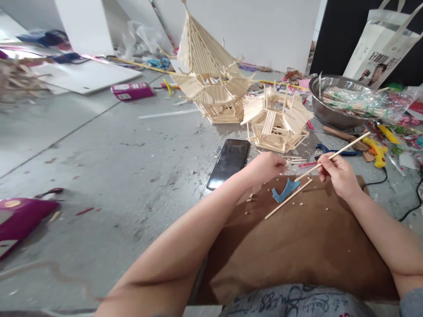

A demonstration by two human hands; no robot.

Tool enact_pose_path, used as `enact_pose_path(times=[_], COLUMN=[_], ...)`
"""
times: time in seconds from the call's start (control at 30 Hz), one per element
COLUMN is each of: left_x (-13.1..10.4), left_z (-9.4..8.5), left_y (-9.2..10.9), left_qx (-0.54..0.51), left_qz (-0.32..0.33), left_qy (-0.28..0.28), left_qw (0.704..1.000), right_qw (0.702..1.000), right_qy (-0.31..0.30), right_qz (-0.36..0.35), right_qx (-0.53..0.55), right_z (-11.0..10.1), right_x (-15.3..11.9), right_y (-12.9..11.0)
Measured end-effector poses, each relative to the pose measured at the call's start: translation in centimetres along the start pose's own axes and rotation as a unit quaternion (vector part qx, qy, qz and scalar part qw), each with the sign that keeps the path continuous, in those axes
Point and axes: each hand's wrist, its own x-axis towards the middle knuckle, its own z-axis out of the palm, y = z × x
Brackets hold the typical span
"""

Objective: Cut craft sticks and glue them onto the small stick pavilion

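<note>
A long thin wooden stick (pixel 350 144) slants up to the right, pinched between the thumb and fingers of my right hand (pixel 336 172). Its lower end is near a light blue piece (pixel 286 190) on the brown board (pixel 297 246). My left hand (pixel 269 167) is over the board's far left edge, fingers curled together; whatever they hold, if anything, is too small to make out. Another stick (pixel 288 199) lies on the board beside the blue piece, among tiny wood bits. Beyond my hands stands a small stick-built structure (pixel 277 123).
A phone (pixel 228 164) lies left of my left hand. Behind stands a taller stick tower (pixel 211 70). A metal bowl (pixel 340 113) of wrapped sticks, blue-handled pliers (pixel 346 152) and a yellow glue gun (pixel 377 152) with a cord are at the right. Purple boxes (pixel 132 91) lie left.
</note>
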Motion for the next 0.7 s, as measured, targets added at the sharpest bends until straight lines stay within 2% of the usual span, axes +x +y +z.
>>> enact_pose_path(times=[0.1, 0.23, 0.3, 0.37, 0.43, 0.5, 0.57, 0.7], left_x=[0.4, 0.3, 0.1, -0.1, -0.3, -0.6, -0.7, -0.8], left_z=[-0.2, 0.1, 0.2, 0.3, 0.6, 1.0, 1.5, 2.5], left_y=[-1.1, -1.0, -0.5, 0.2, 0.9, 1.6, 2.0, 2.3], left_qx=[0.091, 0.135, 0.115, 0.028, -0.113, -0.245, -0.332, -0.425], left_qz=[-0.022, -0.056, -0.055, -0.04, -0.034, -0.043, -0.05, -0.055], left_qy=[0.041, 0.051, 0.073, 0.07, 0.014, -0.07, -0.13, -0.176], left_qw=[0.995, 0.988, 0.989, 0.996, 0.993, 0.966, 0.933, 0.886], right_qw=[1.0, 1.0, 1.0, 0.999, 0.999, 0.999, 0.998, 0.997], right_qy=[-0.007, -0.016, -0.015, -0.014, -0.019, -0.03, -0.042, -0.057], right_qz=[0.009, 0.013, 0.019, 0.027, 0.029, 0.029, 0.031, 0.041], right_qx=[-0.002, -0.009, -0.011, -0.015, -0.017, -0.02, -0.023, -0.022], right_z=[-0.1, -0.2, -0.2, -0.1, 0.0, 0.2, 0.3, 0.5], right_x=[0.3, 0.4, 0.4, 0.3, 0.2, 0.0, -0.2, -0.3], right_y=[0.2, 0.6, 0.7, 0.5, 0.3, 0.0, -0.3, -0.4])
